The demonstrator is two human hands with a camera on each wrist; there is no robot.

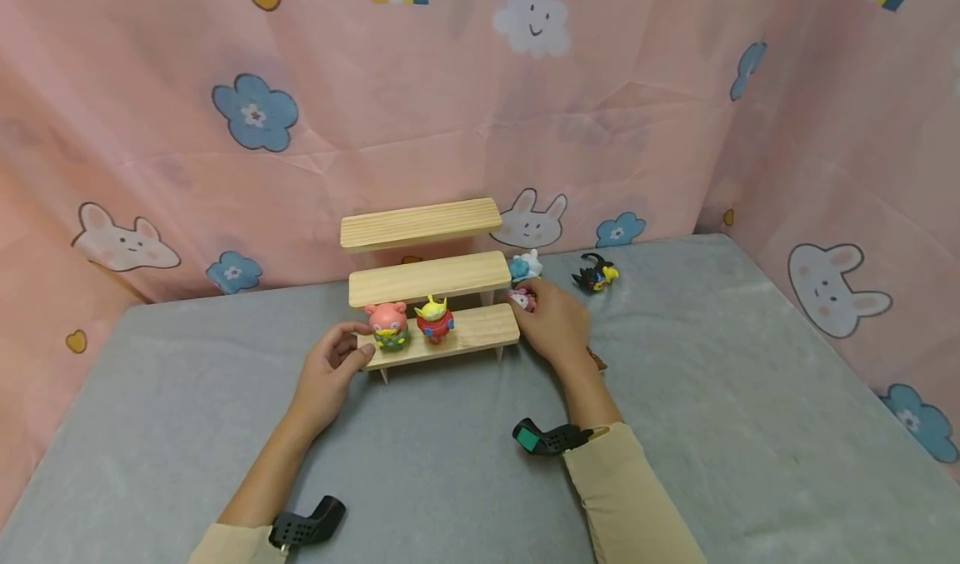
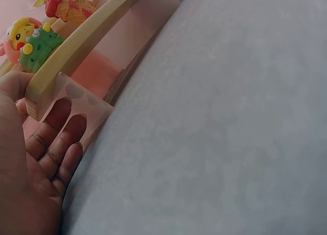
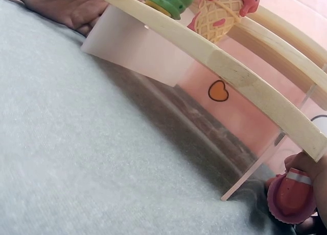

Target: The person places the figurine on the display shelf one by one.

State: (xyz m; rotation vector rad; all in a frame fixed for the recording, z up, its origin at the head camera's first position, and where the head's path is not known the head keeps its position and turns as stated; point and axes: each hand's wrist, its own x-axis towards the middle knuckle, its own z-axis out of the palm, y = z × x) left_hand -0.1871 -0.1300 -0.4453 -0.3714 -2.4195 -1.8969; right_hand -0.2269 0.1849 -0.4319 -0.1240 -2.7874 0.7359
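Note:
A three-tier wooden display stand (image 1: pixel 480 326) with translucent supports stands on the table. My left hand (image 1: pixel 322 381) holds the left end of its lowest tier, thumb at the front edge; in the left wrist view, fingers (image 2: pixel 64 138) of that hand curl below the board. On this tier sit a pink-headed figurine (image 1: pixel 387 324) with a green lower part and a red figurine (image 1: pixel 435 318) with a yellow-green head. Beside the stand's right end, my right hand (image 1: pixel 555 322) grips a pink figurine (image 3: pixel 291 196), partly hidden by the fingers.
Behind the right hand lies a blue and white figurine (image 1: pixel 525 266), close to the stand. A black and yellow figurine (image 1: pixel 596 272) lies farther right. A brown object (image 1: pixel 597 359) shows partly behind the right wrist. Pink printed cloth (image 1: pixel 450 131) hangs behind the grey table (image 1: pixel 750 422).

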